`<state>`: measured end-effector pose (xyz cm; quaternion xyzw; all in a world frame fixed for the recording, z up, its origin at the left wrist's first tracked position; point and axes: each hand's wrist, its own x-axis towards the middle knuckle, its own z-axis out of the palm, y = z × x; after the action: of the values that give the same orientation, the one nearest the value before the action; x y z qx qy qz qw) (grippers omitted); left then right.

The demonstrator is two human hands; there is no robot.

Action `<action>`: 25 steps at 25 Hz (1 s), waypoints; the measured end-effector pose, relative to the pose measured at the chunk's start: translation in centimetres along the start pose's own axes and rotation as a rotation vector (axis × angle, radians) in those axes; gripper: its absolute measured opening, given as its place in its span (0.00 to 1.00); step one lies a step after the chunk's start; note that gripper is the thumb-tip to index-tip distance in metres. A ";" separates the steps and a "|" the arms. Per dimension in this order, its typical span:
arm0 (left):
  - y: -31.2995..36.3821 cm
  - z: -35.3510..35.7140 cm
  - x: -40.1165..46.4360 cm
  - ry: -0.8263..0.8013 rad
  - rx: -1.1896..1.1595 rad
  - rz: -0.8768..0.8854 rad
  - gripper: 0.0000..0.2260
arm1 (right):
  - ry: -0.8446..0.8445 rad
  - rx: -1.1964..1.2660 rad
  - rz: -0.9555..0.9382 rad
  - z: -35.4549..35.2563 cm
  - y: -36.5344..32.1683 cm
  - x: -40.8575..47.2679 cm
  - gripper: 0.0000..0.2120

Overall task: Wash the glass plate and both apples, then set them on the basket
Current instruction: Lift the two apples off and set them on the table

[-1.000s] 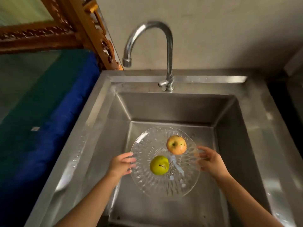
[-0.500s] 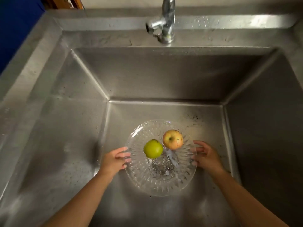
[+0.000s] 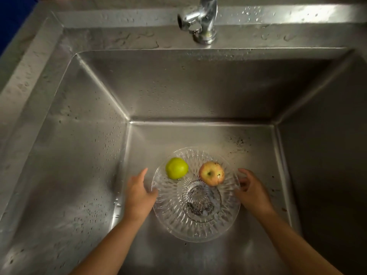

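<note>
The clear patterned glass plate (image 3: pixel 198 231) lies flat on the sink floor, over the drain. On its far half sit a green apple (image 3: pixel 176 168) at the left and a yellow-red apple (image 3: pixel 211 173) at the right, apart from each other. My left hand (image 3: pixel 139 193) is at the plate's left rim, fingers spread, thumb touching the edge. At the right rim my right hand (image 3: pixel 252 191) has loosely curled fingers, none of them under the plate. Neither hand grips anything.
The steel sink (image 3: pixel 178 86) has steep walls, spotted with water drops. The chrome faucet base (image 3: pixel 204 20) stands at the back rim, centre; no water runs. A blue surface (image 3: pixel 12 22) shows past the sink's left corner.
The plate with both apples went down onto the sink floor, and both hands loosened off its rim. The green apple rolled toward the far left edge. The view moved closer.
</note>
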<state>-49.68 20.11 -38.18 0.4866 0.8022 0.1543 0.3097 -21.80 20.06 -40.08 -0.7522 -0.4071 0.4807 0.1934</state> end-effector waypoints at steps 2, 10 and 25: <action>1.2 -0.2 0.3 -0.026 0.000 0.174 0.38 | 0.073 -0.122 -0.150 0.1 -0.5 -0.4 0.38; 3.4 4.4 0.0 -0.406 -0.058 0.183 0.34 | -0.087 -0.116 -0.339 2.8 -2.6 0.3 0.41; 6.1 -4.8 -5.2 -0.151 -0.541 -0.029 0.18 | -0.027 0.074 -0.338 1.4 -11.4 -6.0 0.31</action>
<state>-46.86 18.69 -29.43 0.3850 0.7133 0.3217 0.4895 -29.16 21.89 -29.61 -0.6590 -0.5124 0.4659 0.2936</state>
